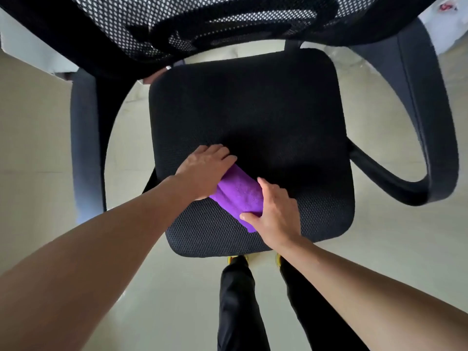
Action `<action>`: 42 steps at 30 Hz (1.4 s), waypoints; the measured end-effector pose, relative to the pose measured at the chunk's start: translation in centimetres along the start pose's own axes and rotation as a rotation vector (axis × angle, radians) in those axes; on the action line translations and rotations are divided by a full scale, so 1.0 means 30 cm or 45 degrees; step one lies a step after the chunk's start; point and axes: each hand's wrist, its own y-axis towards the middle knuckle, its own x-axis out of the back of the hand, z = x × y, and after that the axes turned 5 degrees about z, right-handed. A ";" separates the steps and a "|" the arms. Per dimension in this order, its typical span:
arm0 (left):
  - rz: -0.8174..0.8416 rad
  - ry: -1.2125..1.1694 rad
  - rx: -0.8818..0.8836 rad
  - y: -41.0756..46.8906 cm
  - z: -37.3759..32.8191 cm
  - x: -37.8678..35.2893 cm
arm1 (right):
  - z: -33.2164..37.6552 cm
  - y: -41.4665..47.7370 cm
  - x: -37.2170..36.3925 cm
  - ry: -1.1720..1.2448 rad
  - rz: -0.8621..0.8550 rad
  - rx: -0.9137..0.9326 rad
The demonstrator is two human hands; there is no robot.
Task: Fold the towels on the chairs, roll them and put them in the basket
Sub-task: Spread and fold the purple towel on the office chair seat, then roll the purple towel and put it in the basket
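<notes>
Towel is lying on the seat, long axis running far-left to near-right; left hand is pressing its far end flat-fingered, right hand is gripping the near end.

No text, label, brand or number can be read anywhere in the view. The white surface at the top right corner carries a small red mark, but it is too blurred to tell whether it is lettering or a sign
</notes>
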 end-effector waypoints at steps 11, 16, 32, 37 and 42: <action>0.063 0.042 -0.090 -0.284 -0.225 0.071 | -0.005 -0.269 0.185 -0.322 -0.024 0.151; -0.070 0.074 -0.236 -0.398 -0.449 0.277 | -0.087 -0.559 0.406 -0.356 -0.180 0.016; -0.477 0.571 -0.899 -0.532 -1.808 0.724 | -0.888 -1.714 0.719 -0.298 -0.803 -0.512; -0.519 0.660 -1.096 -0.639 -2.369 0.734 | -1.177 -2.190 0.724 -0.287 -0.891 -0.749; -0.593 0.727 -1.301 -0.673 -2.788 0.793 | -1.392 -2.492 0.756 -0.245 -0.972 -0.952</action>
